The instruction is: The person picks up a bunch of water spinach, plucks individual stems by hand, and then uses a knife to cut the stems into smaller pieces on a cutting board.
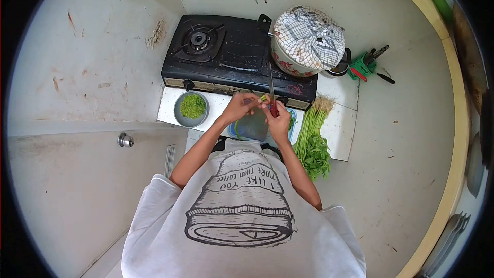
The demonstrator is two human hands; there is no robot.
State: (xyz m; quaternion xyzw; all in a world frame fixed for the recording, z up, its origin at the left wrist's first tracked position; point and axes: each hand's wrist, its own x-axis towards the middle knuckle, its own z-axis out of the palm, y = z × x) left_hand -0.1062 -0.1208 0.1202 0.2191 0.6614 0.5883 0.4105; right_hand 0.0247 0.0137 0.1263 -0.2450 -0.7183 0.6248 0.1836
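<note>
My left hand pinches a short piece of green stalk in front of the stove. Close beside it, my right hand is closed around the red handle of a knife, whose blade points up toward the stove. Below both hands lies a blue-edged tray or board with some green bits on it, partly hidden by my hands and shirt. A bundle of leafy greens with roots rests on the counter to the right. At the left, a grey bowl holds chopped greens.
A black two-burner stove stands behind the white counter. On its right side sits a flowered pot covered with a checked cloth. A green basket with utensils is at the right. A door knob shows at the left.
</note>
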